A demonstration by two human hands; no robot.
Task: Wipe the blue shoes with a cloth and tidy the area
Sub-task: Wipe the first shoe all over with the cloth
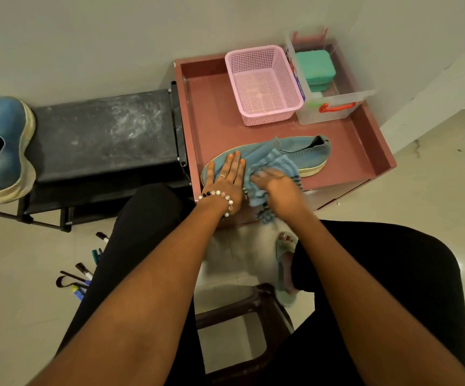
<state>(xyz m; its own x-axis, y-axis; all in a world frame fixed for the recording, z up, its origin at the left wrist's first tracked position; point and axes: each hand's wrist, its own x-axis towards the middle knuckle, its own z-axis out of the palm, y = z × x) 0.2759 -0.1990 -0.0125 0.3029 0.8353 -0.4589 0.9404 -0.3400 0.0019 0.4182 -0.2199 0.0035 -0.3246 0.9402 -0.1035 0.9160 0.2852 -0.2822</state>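
Far to the left of our grip, the second blue shoe [1,149] stands on its side at the end of the dark rack [100,135], waiting its turn. Nearer in, our left hand [224,179] lies flat with straight fingers on the toe of the blue shoe [295,147] we are cleaning, pressing it down on the reddish tabletop [345,151]. Just right of it, touching, our right hand [277,183] is bunched around the blue striped cloth [266,160], fingers curled into its folds, though blur hides the exact hold. The cloth drapes over the shoe's middle and hangs past the tabletop's front edge.

Beyond the grip sit the pink basket [264,84] and, to its right, the clear box [328,93].

We judge the risks as these: the shoe lies close to the front edge, so a hard stroke toward us could drag it off; the hanging cloth end could snag; and the heel, beyond the cloth on the right, may be missed.

A label shows between basket and box, but we cannot read it.
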